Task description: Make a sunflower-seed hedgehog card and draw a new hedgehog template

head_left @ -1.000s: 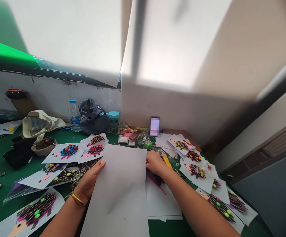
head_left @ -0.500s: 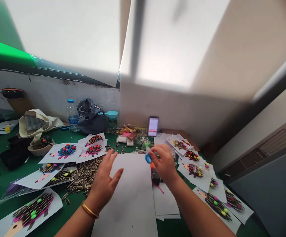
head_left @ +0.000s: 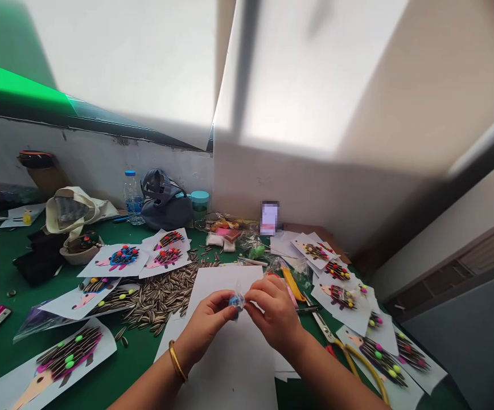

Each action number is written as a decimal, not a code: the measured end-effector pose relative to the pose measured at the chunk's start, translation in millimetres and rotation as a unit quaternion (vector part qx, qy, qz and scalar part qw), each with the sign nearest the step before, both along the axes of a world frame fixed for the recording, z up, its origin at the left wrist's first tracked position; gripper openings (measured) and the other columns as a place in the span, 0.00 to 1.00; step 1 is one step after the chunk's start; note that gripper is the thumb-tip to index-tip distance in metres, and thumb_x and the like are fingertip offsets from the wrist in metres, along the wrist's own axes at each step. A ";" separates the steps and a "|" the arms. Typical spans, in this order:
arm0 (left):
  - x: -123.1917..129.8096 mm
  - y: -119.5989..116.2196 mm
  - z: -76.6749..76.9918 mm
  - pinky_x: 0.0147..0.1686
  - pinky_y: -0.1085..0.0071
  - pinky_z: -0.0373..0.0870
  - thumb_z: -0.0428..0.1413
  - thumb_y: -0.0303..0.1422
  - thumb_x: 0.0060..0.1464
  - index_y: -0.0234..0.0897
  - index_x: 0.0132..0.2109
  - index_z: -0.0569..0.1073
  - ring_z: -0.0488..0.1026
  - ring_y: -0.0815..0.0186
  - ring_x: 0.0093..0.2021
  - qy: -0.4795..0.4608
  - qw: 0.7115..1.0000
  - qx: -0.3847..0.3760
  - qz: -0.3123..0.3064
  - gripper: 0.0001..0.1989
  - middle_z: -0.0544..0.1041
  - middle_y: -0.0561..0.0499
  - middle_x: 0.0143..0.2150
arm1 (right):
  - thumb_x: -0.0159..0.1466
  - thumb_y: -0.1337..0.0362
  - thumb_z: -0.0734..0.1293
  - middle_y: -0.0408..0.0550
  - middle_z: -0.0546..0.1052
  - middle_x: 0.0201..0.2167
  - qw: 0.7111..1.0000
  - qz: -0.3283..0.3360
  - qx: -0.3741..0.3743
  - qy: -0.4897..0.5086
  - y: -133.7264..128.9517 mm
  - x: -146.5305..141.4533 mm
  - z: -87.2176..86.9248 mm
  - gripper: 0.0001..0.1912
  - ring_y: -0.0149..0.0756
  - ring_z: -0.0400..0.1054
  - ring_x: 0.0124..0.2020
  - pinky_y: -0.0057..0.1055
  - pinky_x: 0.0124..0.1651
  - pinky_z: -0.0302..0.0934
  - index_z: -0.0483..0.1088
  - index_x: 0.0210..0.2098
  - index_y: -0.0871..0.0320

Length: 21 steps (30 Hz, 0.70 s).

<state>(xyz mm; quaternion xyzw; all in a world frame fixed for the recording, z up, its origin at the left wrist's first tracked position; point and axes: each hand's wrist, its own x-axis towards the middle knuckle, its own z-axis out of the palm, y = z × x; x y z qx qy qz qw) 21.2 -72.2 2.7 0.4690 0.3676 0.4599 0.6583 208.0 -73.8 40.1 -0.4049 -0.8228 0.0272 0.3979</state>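
white panel (head_left: 298,85) bright, shadow-striped | lower right dim | phone screen (head_left: 269,218) pixelated

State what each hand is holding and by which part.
The left hand holds a small blue lump in clear plastic wrap by its left, blue-filled side; the right hand seems to pinch the wrap's right edge.

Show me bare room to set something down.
Bare table between the near-left hedgehog card and left forearm; white sheet between it and the right forearm. Crowded: around the seeds; at right, scissors and overlapping cards.
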 end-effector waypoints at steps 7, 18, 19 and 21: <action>-3.0 -0.7 -9.2 0.48 0.64 0.69 0.63 0.42 0.50 0.41 0.46 0.78 0.71 0.58 0.47 0.034 0.997 0.041 0.048 0.17 0.78 0.47 0.46 | 0.63 0.65 0.66 0.49 0.75 0.39 0.997 0.027 -0.024 0.065 -4.0 2.1 6.7 0.08 0.41 0.67 0.42 0.41 0.46 0.62 0.72 0.42 0.51; -3.7 -0.4 -11.8 0.44 0.66 0.70 0.61 0.40 0.53 0.40 0.45 0.78 0.71 0.58 0.45 0.087 0.990 0.102 0.035 0.14 0.76 0.47 0.45 | 0.67 0.67 0.61 0.47 0.78 0.37 0.978 0.100 -0.116 0.141 -2.3 -3.3 7.1 0.10 0.35 0.73 0.39 0.32 0.41 0.68 0.73 0.43 0.52; -3.6 -0.6 -10.9 0.44 0.66 0.69 0.61 0.40 0.52 0.40 0.44 0.78 0.71 0.58 0.45 0.088 0.990 0.105 0.031 0.14 0.76 0.47 0.44 | 0.68 0.67 0.61 0.46 0.78 0.37 0.978 0.103 -0.115 0.137 -2.1 -3.1 6.6 0.10 0.34 0.73 0.38 0.31 0.41 0.68 0.72 0.44 0.52; -3.6 -1.0 -8.5 0.44 0.66 0.69 0.61 0.40 0.52 0.40 0.44 0.78 0.71 0.58 0.44 0.090 0.990 0.106 0.025 0.14 0.76 0.47 0.44 | 0.67 0.68 0.61 0.46 0.78 0.37 0.979 0.111 -0.115 0.124 -1.9 -2.1 7.0 0.10 0.34 0.72 0.38 0.30 0.40 0.67 0.72 0.44 0.52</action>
